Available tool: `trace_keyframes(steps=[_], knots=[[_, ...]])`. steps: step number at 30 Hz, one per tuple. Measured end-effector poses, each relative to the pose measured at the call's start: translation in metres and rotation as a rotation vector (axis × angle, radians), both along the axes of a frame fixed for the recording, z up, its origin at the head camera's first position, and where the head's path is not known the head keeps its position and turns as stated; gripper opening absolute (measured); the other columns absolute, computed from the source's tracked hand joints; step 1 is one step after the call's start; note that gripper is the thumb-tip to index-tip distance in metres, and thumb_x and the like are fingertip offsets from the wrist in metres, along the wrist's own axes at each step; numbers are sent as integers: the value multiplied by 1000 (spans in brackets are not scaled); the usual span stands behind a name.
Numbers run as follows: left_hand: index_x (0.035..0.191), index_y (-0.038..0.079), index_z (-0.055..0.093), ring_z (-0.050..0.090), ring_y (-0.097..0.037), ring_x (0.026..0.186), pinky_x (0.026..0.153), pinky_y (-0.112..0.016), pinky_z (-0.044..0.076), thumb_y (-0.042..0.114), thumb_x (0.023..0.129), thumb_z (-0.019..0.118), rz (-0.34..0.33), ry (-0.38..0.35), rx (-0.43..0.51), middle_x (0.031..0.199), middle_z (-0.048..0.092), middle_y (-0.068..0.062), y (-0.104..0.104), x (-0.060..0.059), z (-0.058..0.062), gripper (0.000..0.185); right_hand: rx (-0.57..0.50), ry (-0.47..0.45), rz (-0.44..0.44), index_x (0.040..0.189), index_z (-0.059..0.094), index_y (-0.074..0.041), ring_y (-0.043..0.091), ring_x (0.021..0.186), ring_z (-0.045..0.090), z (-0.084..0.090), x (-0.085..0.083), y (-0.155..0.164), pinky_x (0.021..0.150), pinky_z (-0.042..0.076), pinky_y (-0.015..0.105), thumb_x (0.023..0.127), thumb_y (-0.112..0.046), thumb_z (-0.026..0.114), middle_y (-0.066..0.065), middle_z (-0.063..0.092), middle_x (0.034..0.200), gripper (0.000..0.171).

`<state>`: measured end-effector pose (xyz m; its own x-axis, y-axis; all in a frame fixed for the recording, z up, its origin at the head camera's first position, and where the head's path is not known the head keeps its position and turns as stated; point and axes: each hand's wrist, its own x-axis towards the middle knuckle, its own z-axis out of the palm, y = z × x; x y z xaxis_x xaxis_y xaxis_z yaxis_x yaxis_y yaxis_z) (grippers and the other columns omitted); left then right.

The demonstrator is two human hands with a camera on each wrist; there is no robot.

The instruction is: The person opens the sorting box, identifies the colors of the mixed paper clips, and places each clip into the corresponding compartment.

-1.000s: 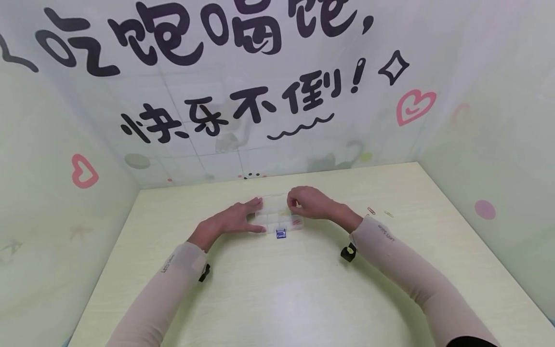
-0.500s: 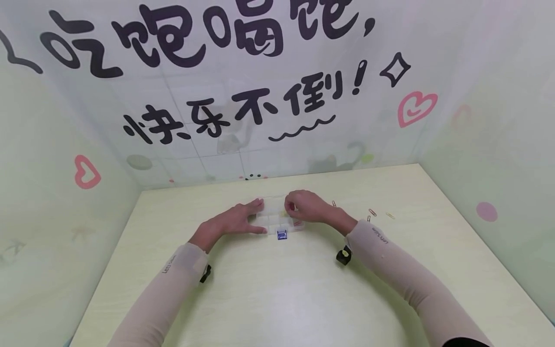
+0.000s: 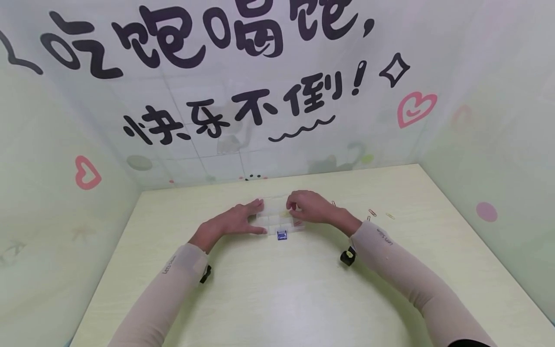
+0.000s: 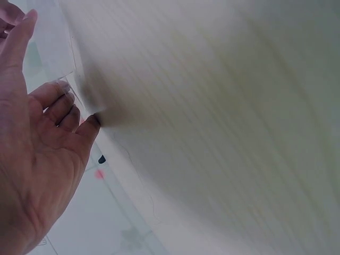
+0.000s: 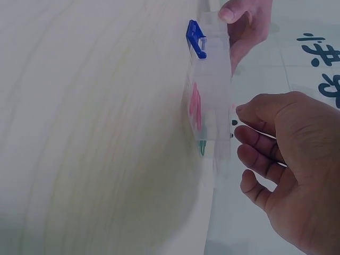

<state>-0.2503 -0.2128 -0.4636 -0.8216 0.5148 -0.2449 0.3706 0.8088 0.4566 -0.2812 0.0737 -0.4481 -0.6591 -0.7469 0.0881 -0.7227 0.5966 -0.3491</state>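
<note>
Still steadying the clear plastic compartment box with a blue latch (image 3: pixel 279 219) mid-table with flat left-hand (image 3: pixel 234 220) fingers, right hand (image 3: pixel 310 207) still curled over it, grip unclear, elbow swinging outward.

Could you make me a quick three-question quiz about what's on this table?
1. True or false: the left hand rests on the clear box.
2. What colour is the box's clasp? A red, B blue, C black.
3. Where do the loose paper clips lie on the table: to the box's left or its right?

Key: 1 true; 2 B; 3 right, beyond the right hand.
</note>
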Motion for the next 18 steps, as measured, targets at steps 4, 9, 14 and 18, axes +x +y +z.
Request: trace_keyframes(steps=[4, 9, 14, 18], knots=[[167, 9, 29, 21, -34, 162, 129, -55, 23, 67, 91, 73, 1, 2, -4, 177, 19, -9, 0, -1, -1, 105, -20, 23, 9, 108, 77, -4, 16, 87, 62, 1, 1, 10, 81, 55, 33, 98, -9, 71, 3, 71, 98, 13], [167, 10, 28, 20, -33, 162, 129, -56, 22, 67, 91, 72, -7, 4, -14, 177, 18, -8, 0, -2, -3, 105, -19, 29, -6, 109, 77, -4, 16, 87, 61, 3, 4, 26, 80, 55, 34, 98, -9, 72, 4, 71, 98, 13], [167, 8, 30, 19, -33, 162, 129, -54, 22, 67, 91, 72, -16, 15, -23, 177, 18, -9, 0, -2, -2, 104, -18, 38, -11, 109, 77, -3, 17, 87, 61, 5, 7, 41, 79, 54, 35, 98, -7, 70, 4, 70, 98, 14], [166, 8, 29, 19, -33, 162, 129, -55, 22, 67, 91, 72, -21, 18, -24, 177, 18, -10, 0, -2, -2, 105, -13, 34, -18, 109, 76, -3, 18, 87, 61, 7, 9, 54, 78, 54, 36, 98, -6, 70, 4, 70, 98, 13]])
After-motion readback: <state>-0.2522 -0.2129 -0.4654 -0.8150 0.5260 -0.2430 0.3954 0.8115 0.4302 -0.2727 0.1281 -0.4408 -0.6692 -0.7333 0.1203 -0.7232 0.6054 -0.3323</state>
